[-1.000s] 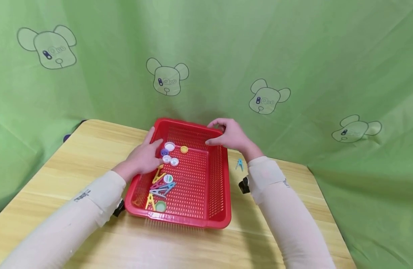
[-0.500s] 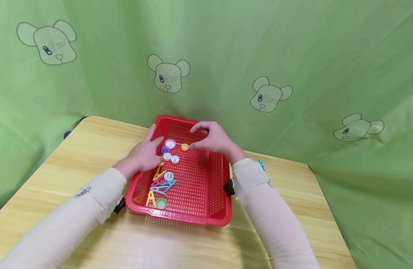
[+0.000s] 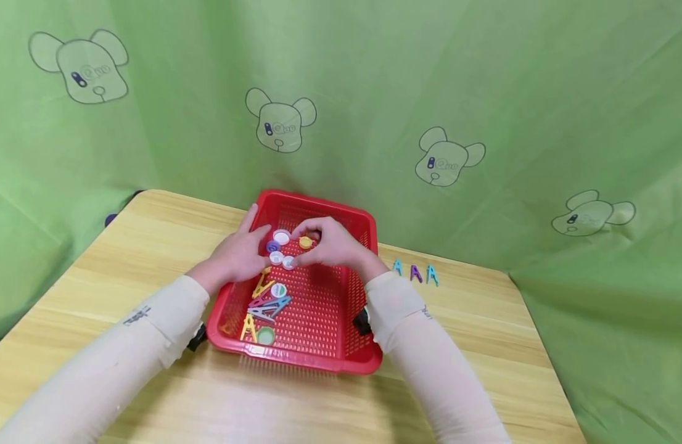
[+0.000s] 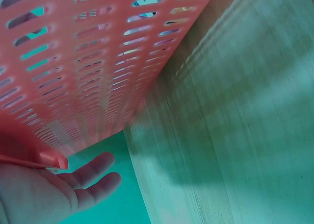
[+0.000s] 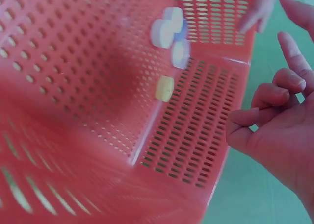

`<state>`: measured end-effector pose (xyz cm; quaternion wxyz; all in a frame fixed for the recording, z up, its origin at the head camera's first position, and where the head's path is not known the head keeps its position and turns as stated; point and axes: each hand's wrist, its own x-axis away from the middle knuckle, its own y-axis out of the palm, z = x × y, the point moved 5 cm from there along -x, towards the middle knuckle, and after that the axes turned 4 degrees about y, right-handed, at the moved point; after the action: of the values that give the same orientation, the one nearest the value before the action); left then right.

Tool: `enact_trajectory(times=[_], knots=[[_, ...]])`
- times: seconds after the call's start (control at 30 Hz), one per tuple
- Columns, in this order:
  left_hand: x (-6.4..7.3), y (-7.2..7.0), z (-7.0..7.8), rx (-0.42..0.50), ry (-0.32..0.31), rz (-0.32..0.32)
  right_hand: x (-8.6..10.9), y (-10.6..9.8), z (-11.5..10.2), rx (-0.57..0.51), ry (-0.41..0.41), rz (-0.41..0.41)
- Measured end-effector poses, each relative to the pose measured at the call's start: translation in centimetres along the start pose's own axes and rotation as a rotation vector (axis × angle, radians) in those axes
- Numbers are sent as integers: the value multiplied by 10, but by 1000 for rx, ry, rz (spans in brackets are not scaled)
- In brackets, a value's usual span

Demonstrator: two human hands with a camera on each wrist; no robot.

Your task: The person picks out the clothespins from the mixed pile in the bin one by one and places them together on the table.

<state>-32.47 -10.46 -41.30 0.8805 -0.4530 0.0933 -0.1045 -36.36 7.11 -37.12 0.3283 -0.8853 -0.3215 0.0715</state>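
A red plastic basket (image 3: 319, 369) holds bottle caps and clothespins. My left hand (image 3: 235, 256) rests over its left rim; in the left wrist view two fingers extend past the rim outside. Inside, my right hand (image 3: 332, 243) hovers over the caps, thumb and forefinger apart. The yellow cap (image 3: 306, 242) lies between these fingertips, with a white cap (image 3: 288, 263) at the thumb tip. Whether the thumb touches it, I cannot tell. A larger white cap (image 3: 282, 237), a purple cap (image 3: 272, 246) and another white cap (image 3: 276, 258) lie by the left hand's fingers.
Nearer the front lie yellow clothespins (image 3: 249, 328), pink and blue-grey clothespins (image 3: 269, 306), a green-and-white cap (image 3: 278, 290) and a green cap (image 3: 266, 336). Right of the basket, a purple clothespin (image 3: 415, 273) lies between two blue ones on the wooden table (image 3: 474, 333). A green curtain (image 3: 352, 92) hangs behind.
My right hand has moved left from the basket's back right rim to over the yellow and white caps. Clothespins on the table have come into view behind it. The left hand stays put.
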Motion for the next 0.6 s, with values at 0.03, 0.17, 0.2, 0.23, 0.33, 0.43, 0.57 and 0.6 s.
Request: enact_trajectory(times=[0.03,0.17,0.2,0.23,0.33,0.43,0.57,0.6], knots=[[0,0,0,1,0,-1,-1,4,1,-5,7,-15],[1,-2,-1,-17,7,-3,-3,19,5,6,11,-81],[1,-2,-2,-21,6,-2,-4,22,6,-1,13,-99],[1,-2,-2,-25,6,-2,-4,26,8,-6,13,-114],[0,-1,-2,-37,12,0,-4,36,12,-37,23,-167],[-1,1,-2,-40,18,3,-4,42,16,-57,29,-200],[-2,0,-2,-33,12,4,-5,44,19,-54,33,-246],[-2,-1,-2,-31,10,4,-6,44,20,-44,38,-260]])
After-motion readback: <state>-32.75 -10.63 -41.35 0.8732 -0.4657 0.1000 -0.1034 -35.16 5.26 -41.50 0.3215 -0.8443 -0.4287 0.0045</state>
